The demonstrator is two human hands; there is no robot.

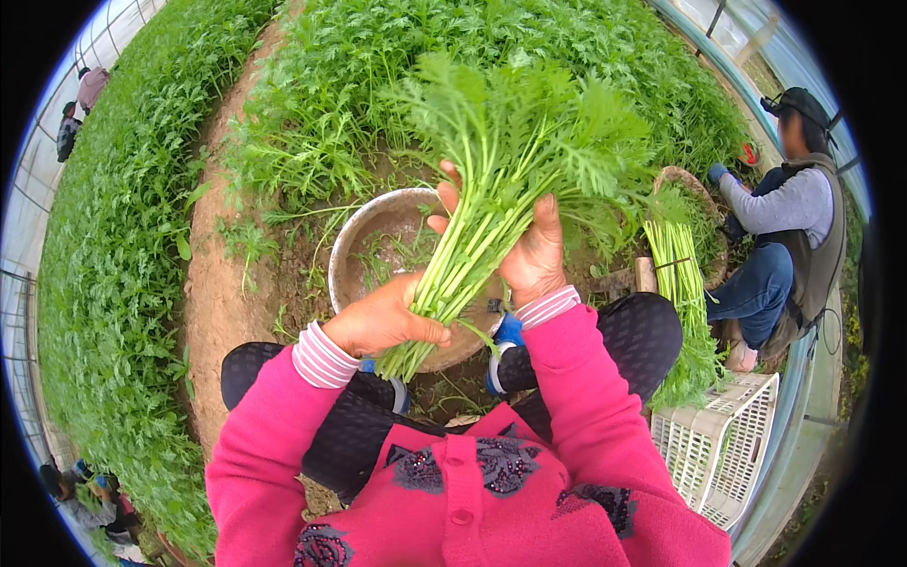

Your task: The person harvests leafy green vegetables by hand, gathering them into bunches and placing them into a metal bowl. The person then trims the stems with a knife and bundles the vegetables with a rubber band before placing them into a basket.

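Note:
A thick bunch of leafy greens, with pale green stems and feathery leaves, is held up in front of me. My left hand grips the lower stems, thumb across them, and the cut ends stick out below it. Higher up, my right hand cradles the bunch from behind and from the right; some of its fingertips show at the left side of the stems. Beneath the bunch stands a round, worn basin with loose leaf scraps inside. The stems hide part of the basin.
At right, tied greens lie on a white plastic crate. A person sits beside a round basket. Growing greens fill the bed ahead; another planted bed lies left of the dirt path. Other people work at the far left.

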